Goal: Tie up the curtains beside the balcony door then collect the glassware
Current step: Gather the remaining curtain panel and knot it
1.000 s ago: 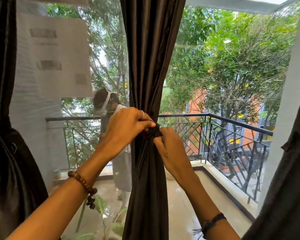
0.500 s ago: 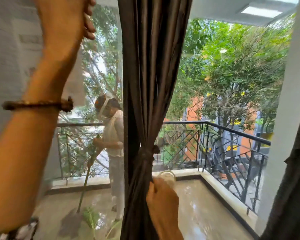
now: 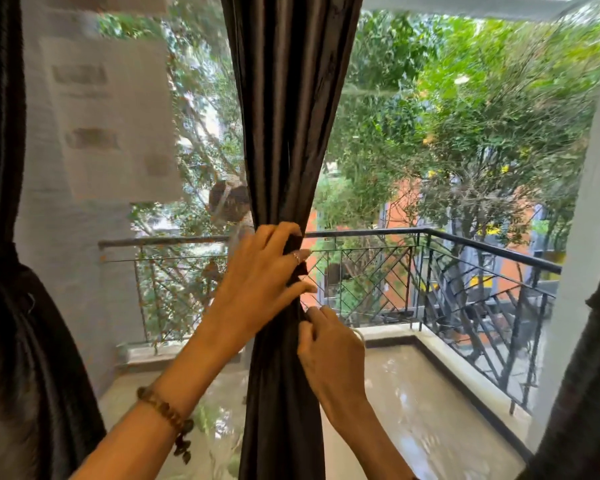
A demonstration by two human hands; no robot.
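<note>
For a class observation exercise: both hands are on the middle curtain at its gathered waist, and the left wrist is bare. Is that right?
Not quite. In the head view both the left hand and right hand are on the middle curtain at its waist, but the left wrist wears a beaded bracelet.

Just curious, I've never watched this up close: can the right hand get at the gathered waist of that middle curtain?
Probably yes. The right hand already pinches the middle curtain just below its gathered waist, with nothing in between; the left hand grips the waist itself, so space there is shared.
</note>
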